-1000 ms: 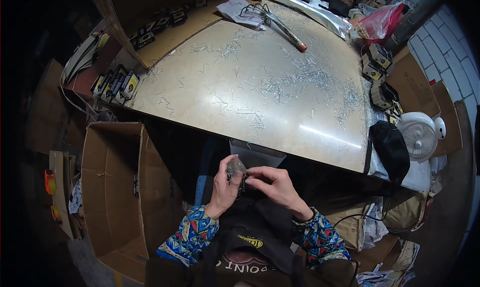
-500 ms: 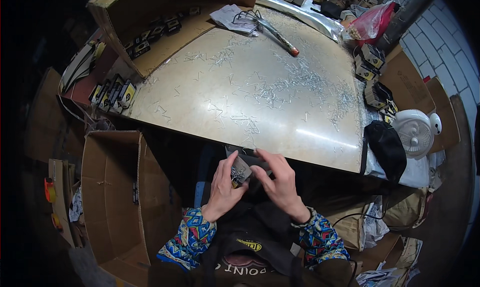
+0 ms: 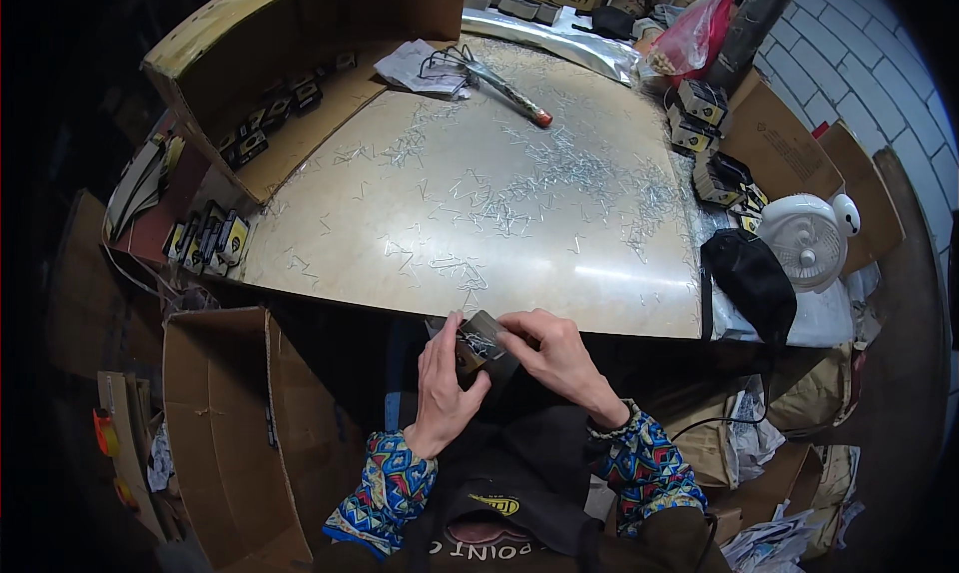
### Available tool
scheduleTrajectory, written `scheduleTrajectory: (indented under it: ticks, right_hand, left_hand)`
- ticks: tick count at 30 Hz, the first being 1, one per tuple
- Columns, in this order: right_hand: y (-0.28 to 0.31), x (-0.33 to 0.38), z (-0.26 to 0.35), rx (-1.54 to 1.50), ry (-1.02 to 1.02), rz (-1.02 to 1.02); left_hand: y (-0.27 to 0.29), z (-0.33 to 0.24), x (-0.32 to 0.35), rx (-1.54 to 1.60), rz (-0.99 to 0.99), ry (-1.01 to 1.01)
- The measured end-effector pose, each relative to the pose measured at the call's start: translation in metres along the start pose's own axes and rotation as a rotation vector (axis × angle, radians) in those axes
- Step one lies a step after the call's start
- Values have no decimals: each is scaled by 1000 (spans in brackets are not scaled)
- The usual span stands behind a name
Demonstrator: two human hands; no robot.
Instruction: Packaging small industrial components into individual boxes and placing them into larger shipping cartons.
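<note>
Small box (image 3: pixel 468 360), dark-sided and open, is held in the air just off the near edge of the bench (image 3: pixel 539 283), in front of the person's body, with bent wires (image 3: pixel 481 345) showing inside it.

In the head view, the left hand (image 3: pixel 443 385) is grasping the small box, fingers along one side and thumb at the other. The right hand (image 3: pixel 552 355) has its thumb and fingertips up against the box's other end, beside a raised greyish flap (image 3: pixel 485 325); its grip may be pinching that flap, but the fingers cover the spot and I cannot tell.

Loose bent wires (image 3: pixel 559 168) lie strewn over the bench, thickest toward its right edge. A claw tool (image 3: pixel 509 93) with a red-tipped handle lies near the far edge, its tines over white paper (image 3: pixel 415 68). Black-and-yellow boxes (image 3: pixel 213 241) stand at the near left corner. Along the right edge are a black pouch (image 3: pixel 749 285) and a white fan (image 3: pixel 804 241).
</note>
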State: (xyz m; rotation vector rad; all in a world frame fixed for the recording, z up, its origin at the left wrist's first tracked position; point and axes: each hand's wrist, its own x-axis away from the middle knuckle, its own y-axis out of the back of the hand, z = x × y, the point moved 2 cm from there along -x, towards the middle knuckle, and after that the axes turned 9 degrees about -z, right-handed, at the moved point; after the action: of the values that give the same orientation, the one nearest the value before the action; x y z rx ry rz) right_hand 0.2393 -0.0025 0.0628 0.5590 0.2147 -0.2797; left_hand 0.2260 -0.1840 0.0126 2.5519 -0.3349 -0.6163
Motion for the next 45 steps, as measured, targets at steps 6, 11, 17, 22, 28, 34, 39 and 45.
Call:
scheduleTrajectory:
  ticks: [6, 11, 17, 22, 28, 34, 39, 45]
  right_hand:
    - [21, -17, -11, 112, -28, -80]
    - [28, -22, -12, 29, -138, 7]
    - [13, -13, -9, -118, -158, 105]
    - [2, -5, 3, -82, 295, -59]
    - [-15, -1, -8, -150, 163, -130]
    - [7, -34, -44, -88, -67, -397]
    - [32, -62, -82, -39, -140, -500]
    - [46, -66, -98, 249, -35, -463]
  left_hand:
    - [5, -9, 0, 52, -100, 24]
    - [3, -16, -5, 113, -37, 85]
    - [1, -23, -22, -14, -32, 68]
    - [-3, -23, -20, -1, -107, 120]
    - [-4, -24, -19, -23, -98, 40]
    - [16, -18, -48, -177, -98, -73]
    - [47, -21, -121, -445, -110, -282]
    - [57, -16, -181, -1051, -38, -692]
